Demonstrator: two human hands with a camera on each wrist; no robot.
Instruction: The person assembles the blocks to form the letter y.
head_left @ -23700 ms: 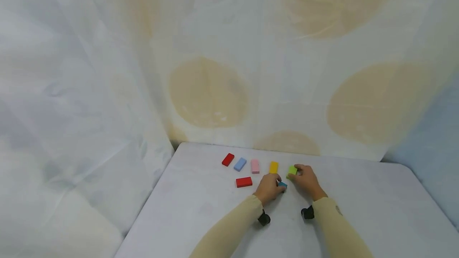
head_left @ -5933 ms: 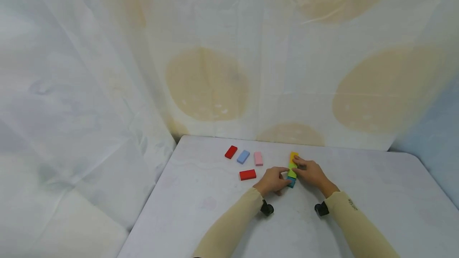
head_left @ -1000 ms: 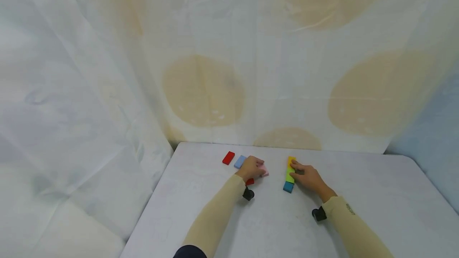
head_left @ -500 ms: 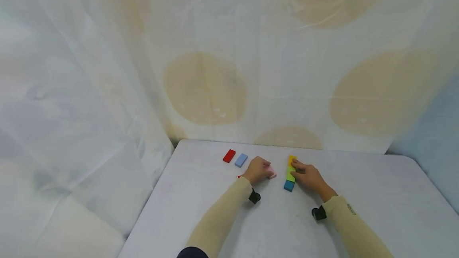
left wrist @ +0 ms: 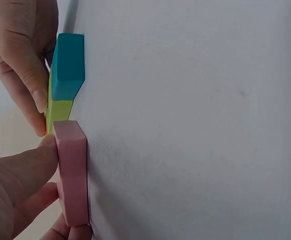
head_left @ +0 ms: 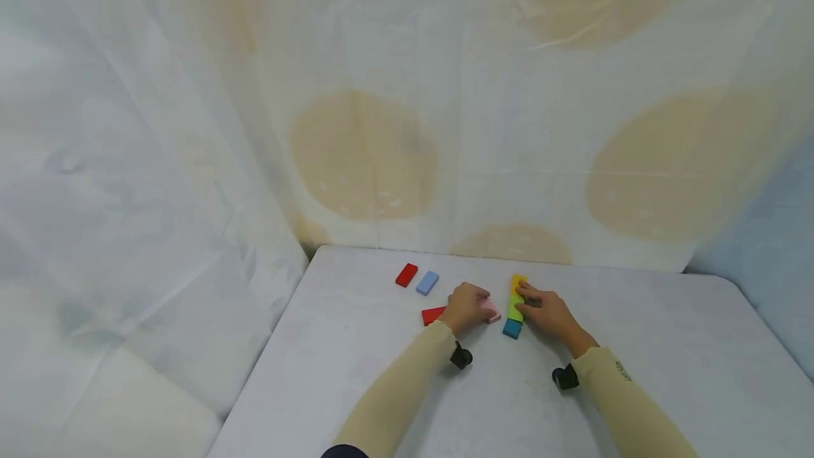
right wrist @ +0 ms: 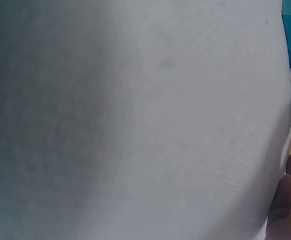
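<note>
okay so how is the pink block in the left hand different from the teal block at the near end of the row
The pink block is pale pink; the teal block is blue-green. The left hand pinches the pink block, while the teal block lies with no grip on it. The teal block sits end to end with the green block in the row that the right hand steadies; the pink block is beside that row. Both are flat rectangular blocks of similar size.
</note>
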